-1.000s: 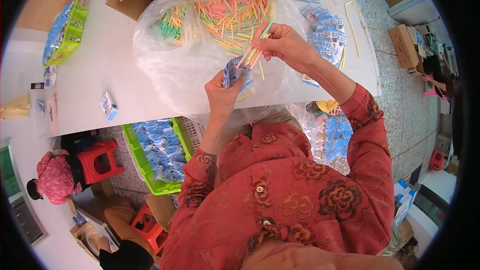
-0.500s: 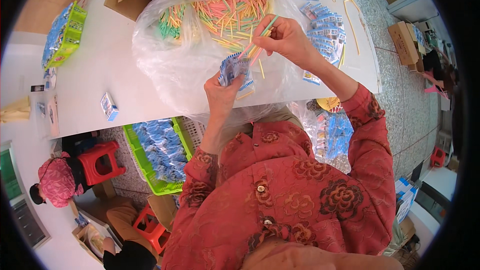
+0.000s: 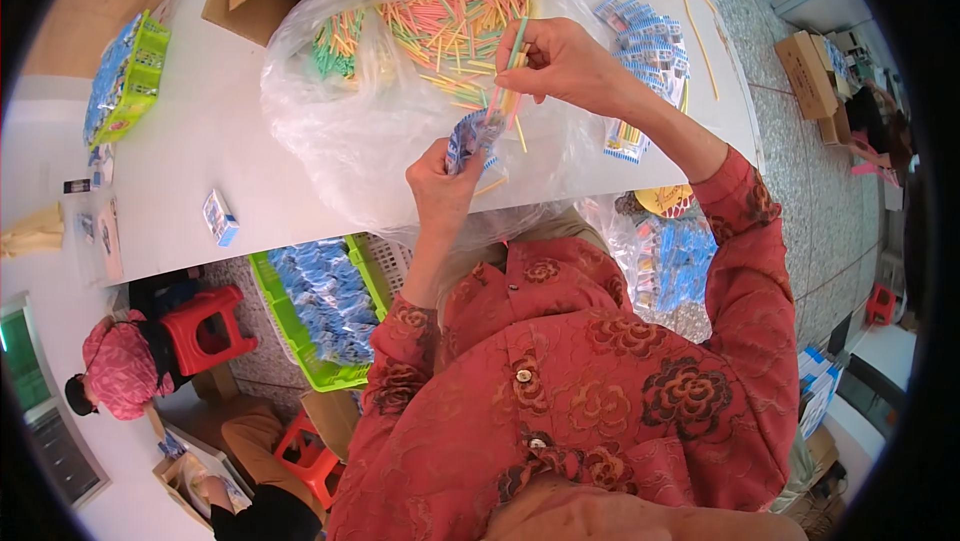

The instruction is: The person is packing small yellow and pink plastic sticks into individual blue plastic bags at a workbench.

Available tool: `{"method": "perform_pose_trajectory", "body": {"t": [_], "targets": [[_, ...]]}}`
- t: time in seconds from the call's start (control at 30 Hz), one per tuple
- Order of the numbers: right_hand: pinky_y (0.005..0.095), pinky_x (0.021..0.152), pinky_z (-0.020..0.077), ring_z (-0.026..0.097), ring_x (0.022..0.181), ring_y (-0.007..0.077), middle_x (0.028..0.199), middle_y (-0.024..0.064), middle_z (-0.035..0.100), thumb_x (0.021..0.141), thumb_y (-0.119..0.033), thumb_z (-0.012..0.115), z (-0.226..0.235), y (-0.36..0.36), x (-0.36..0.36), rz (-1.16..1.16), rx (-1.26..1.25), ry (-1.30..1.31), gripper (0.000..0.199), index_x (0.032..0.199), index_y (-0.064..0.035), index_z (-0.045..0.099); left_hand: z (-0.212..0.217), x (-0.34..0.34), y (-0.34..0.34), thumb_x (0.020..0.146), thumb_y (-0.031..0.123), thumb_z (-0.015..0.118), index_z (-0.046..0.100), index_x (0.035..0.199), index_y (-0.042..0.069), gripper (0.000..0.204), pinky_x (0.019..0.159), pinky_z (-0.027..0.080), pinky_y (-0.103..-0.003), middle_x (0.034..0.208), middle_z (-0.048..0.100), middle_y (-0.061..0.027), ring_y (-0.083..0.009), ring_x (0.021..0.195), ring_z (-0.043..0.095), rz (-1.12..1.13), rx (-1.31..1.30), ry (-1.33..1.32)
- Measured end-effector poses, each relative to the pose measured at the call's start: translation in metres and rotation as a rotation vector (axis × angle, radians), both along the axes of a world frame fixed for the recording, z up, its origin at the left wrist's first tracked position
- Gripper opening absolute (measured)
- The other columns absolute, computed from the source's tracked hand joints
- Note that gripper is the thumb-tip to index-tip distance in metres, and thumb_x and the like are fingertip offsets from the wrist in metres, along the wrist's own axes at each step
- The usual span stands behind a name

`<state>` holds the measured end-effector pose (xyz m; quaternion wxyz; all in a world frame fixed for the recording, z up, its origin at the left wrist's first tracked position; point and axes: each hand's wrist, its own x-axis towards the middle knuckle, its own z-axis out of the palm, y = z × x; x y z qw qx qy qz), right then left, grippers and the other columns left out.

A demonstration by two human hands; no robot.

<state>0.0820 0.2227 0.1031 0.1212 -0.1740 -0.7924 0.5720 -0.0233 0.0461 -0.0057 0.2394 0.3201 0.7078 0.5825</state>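
several coloured sticks point(image 3: 510, 103) are pointing down at a blue packet point(image 3: 466, 138)
your left hand point(image 3: 442, 186) is gripping the packet, your right hand point(image 3: 540, 63) is pinching the sticks narrowly above; a slack pinch could be scattering them, a collapsing mouth snagging their ends. beneath, a clear bag point(image 3: 340, 151) is covering the white table point(image 3: 165, 206) partly; beyond, a person point(image 3: 125, 366) is showing near a red stool point(image 3: 210, 326).

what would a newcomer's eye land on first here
Likely the heap of pink, yellow and green sticks, set amid clear plastic at the top middle. Just below, the right hand holds a few sticks at the blue-and-white packet in the left hand. The red flowered shirt fills the lower middle.
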Motion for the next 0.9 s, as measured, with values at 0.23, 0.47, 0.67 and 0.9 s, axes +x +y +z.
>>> {"method": "perform_pose_trajectory", "body": {"t": [0.23,0.47,0.67,0.9], "targets": [[0.0204,0.046,0.0388,0.046,0.051,0.0040,0.057,-0.0007,0.051,0.077,-0.011,0.062,0.002,-0.009,-0.011,0.006,0.156,0.039,0.009,0.079,-0.0050,0.056,0.010,0.004,0.002,0.066,0.004,0.068,0.058,0.072,-0.001,0.012,0.049,0.039,-0.026,0.056,0.050,-0.0072,-0.0118,0.049,0.044,0.027,-0.023,0.291],[0.0204,0.046,0.0383,0.047,0.051,0.0045,0.055,0.0010,0.051,0.076,-0.011,0.062,-0.002,-0.017,-0.011,-0.043,0.295,0.108,0.010,0.079,-0.0033,0.056,0.009,0.002,0.001,0.068,0.004,0.067,0.060,0.074,-0.001,0.010,0.051,0.040,-0.025,0.058,0.053,-0.0036,-0.0070,0.052,0.045,0.036,-0.054,0.197],[0.0229,0.048,0.0413,0.050,0.052,0.0085,0.067,0.0032,0.057,0.076,-0.006,0.063,-0.012,-0.029,-0.009,-0.059,0.448,0.285,0.009,0.079,-0.0032,0.055,0.013,0.000,0.009,0.071,0.004,0.066,0.066,0.087,-0.002,0.017,0.059,0.044,-0.021,0.074,0.062,0.0013,-0.0049,0.063,0.053,0.003,0.087,-0.272],[0.0234,0.046,0.0379,0.048,0.050,0.0094,0.064,0.0049,0.054,0.077,-0.009,0.065,-0.011,-0.024,-0.008,0.032,0.419,0.198,0.011,0.082,-0.0031,0.057,0.015,0.000,0.013,0.073,0.003,0.065,0.065,0.086,-0.001,0.014,0.059,0.044,-0.021,0.074,0.062,0.0009,-0.0045,0.064,0.053,-0.049,0.125,-0.313]]}}
